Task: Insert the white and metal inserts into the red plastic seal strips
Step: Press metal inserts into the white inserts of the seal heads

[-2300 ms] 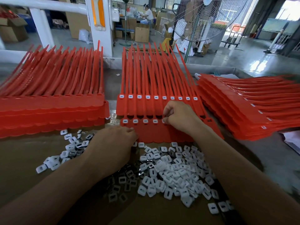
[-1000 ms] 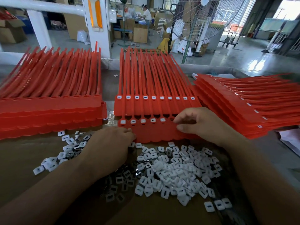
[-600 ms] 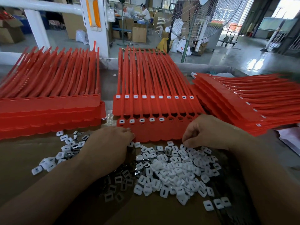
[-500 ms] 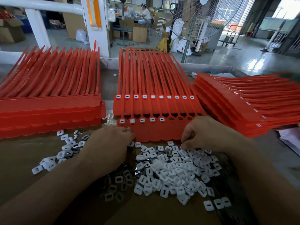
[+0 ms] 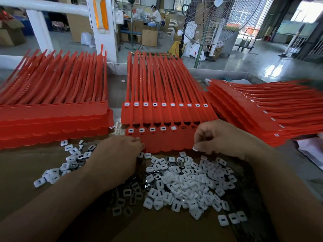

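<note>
Two overlapping sheets of red seal strips [image 5: 166,142] lie in the middle of the bench. The far sheet's sockets all carry white inserts; the near sheet has several filled sockets [image 5: 152,129] on its left and empty sockets [image 5: 183,127] on its right. A heap of white and metal inserts [image 5: 183,180] lies in front. My left hand [image 5: 118,154] grips the near sheet's front left edge with curled fingers. My right hand [image 5: 225,137] hovers over the sheet's front right edge, thumb and fingers pinched on an insert at the heap's far rim.
A tall stack of red strips [image 5: 52,123] stands at the left and a fanned stack [image 5: 262,116] at the right. A smaller scatter of inserts [image 5: 70,158] lies left of my left hand. Brown cardboard [image 5: 174,229] covers the bench; a standing fan [image 5: 209,20] is behind.
My right hand left the near sheet's sockets, dropped to the far rim of the insert heap and has now lifted slightly with its fingers pinched. My left hand stayed on the sheet's edge.
</note>
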`<state>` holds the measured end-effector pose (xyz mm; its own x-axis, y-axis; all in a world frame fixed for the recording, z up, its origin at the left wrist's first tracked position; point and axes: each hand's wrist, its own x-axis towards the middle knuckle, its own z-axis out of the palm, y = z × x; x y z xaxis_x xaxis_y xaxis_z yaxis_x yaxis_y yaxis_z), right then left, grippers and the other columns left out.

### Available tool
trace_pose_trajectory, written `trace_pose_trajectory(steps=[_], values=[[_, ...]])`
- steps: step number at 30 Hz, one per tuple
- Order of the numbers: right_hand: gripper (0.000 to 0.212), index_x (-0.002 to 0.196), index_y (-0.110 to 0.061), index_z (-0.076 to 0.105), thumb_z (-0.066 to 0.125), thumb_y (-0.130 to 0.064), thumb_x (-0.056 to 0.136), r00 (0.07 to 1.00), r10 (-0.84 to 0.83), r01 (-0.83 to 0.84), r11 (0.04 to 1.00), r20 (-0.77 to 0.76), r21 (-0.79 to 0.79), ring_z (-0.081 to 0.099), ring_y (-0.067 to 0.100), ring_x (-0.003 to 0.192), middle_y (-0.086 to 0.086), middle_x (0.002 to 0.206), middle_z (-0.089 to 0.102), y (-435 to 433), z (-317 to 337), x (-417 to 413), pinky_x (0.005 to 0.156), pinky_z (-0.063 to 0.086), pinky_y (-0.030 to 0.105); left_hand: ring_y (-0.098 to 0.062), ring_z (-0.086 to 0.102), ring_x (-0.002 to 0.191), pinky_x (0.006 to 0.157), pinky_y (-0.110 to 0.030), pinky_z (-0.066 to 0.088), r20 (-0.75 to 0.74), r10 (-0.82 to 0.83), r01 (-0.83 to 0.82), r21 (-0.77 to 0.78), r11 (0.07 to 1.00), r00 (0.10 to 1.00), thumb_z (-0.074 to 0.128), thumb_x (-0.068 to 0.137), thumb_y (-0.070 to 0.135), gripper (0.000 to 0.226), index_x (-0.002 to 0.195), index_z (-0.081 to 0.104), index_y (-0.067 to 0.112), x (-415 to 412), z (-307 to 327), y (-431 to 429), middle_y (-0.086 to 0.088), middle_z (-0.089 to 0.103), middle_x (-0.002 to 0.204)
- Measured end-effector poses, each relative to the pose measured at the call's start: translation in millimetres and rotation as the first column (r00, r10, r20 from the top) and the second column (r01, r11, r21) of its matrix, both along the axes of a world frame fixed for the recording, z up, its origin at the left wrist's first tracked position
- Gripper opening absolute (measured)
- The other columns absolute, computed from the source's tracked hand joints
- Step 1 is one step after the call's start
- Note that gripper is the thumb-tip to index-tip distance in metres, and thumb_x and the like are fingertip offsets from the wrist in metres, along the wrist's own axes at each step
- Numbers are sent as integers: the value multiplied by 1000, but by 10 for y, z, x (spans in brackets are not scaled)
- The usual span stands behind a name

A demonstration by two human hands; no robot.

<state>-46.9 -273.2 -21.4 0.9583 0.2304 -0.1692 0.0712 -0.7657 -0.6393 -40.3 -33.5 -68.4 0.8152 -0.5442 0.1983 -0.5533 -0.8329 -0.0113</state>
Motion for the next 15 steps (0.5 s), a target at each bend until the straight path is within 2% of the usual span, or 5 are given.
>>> trace_pose_trajectory(steps=[3,6,9,15], values=[[12,76,-20,64,68,-9,80,986,-124,102,977,111,186,59,-1,53,-7,63,67,4,-48,54,48,42,9,-6,45,119,96,-23,40,0,1,-1,-3,1000,1000,33,91,21,42,131,41,29,5,1,-3,12,48,132],[13,76,-17,63,65,-6,83,950,-234,181,952,208,247,62,1,57,-2,68,68,33,-117,132,52,44,13,-6,46,118,95,-23,41,2,7,-7,-5,1000,1000,33,90,20,42,130,42,29,6,2,-7,13,49,131],[14,75,-20,61,63,-9,84,918,-285,227,948,276,223,62,3,64,-4,71,67,68,-190,220,60,43,17,-6,45,119,96,-25,41,-7,5,-5,0,1000,1000,34,90,20,41,129,43,29,-6,16,-12,13,48,131],[11,77,-20,63,63,-12,85,898,-238,222,971,371,86,52,-5,77,-18,77,58,134,-285,390,63,36,3,-6,45,119,96,-25,41,-16,-8,8,14,1000,1000,36,90,21,41,130,42,28,-16,48,-4,12,47,132]])
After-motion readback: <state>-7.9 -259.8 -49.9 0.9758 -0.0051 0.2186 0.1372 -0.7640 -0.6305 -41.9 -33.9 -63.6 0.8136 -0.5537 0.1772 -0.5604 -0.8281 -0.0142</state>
